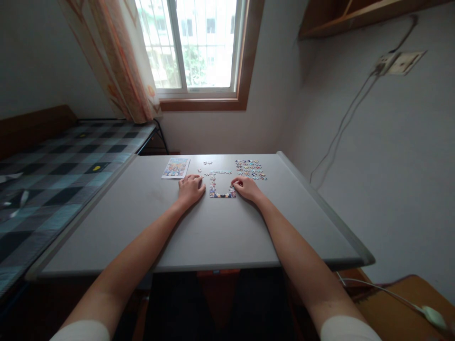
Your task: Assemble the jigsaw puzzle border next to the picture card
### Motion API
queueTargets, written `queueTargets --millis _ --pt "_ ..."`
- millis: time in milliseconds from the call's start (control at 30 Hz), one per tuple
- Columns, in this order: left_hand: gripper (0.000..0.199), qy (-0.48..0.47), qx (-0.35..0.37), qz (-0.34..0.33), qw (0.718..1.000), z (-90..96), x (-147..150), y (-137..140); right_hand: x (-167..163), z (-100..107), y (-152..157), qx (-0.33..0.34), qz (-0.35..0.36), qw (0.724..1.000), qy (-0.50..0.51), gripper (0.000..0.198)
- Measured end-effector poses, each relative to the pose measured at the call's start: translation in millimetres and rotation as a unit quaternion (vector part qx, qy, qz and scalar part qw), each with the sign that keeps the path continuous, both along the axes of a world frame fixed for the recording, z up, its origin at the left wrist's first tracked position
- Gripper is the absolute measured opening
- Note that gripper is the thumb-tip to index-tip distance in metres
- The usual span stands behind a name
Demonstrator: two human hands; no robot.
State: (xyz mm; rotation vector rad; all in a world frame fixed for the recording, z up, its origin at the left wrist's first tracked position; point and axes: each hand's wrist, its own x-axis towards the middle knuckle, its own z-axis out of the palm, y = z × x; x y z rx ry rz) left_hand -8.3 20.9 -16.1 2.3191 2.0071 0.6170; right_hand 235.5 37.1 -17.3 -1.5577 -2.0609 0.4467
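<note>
A partly joined jigsaw puzzle (222, 195) lies on the table as a rectangular border with bare tabletop inside. My right hand (246, 188) is at the right side of this border, thumb and forefinger pinched on a small puzzle piece (232, 185) that the fingers partly cover. My left hand (191, 189) rests palm down to the left of the border, its fingers stretched out on the table and apart from the puzzle. Just beyond the left fingers lies a colourful picture sheet (176, 168). Several loose puzzle pieces (250, 166) are spread beyond my right hand.
A few stray pieces (207, 163) lie toward the far edge of the white table (220, 232). A bed with a checked cover (88, 156) stands along the left. Cables (337, 135) hang on the right wall, and a window (202, 47) is ahead.
</note>
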Motion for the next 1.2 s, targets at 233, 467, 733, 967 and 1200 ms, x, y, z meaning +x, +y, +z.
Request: queueTargets --millis 233,467,733,967,1200 --pt "0.037 0.000 0.004 -0.001 1.000 0.3 0.3 0.4 0.2 -1.3 0.9 0.002 0.002 1.000 -0.001 0.020" --pt "0.037 0.001 -0.003 0.006 1.000 0.8 1.2 -0.7 1.3 -3.2 2.3 0.003 -0.002 1.000 -0.007 0.020" --pt "0.039 0.001 -0.007 0.014 1.000 0.2 1.0 0.6 0.7 -2.9 1.7 0.004 -0.001 1.000 -0.004 0.020" --pt "0.041 0.010 -0.002 0.013 1.000 -3.6 -0.6 2.9 0.9 -3.9 2.6 0.000 0.000 1.000 -0.004 0.021" --pt "0.046 0.005 0.001 0.010 1.000 -4.4 -0.6 3.1 0.0 -1.5 0.9 -0.001 -0.003 1.000 -0.003 0.020"
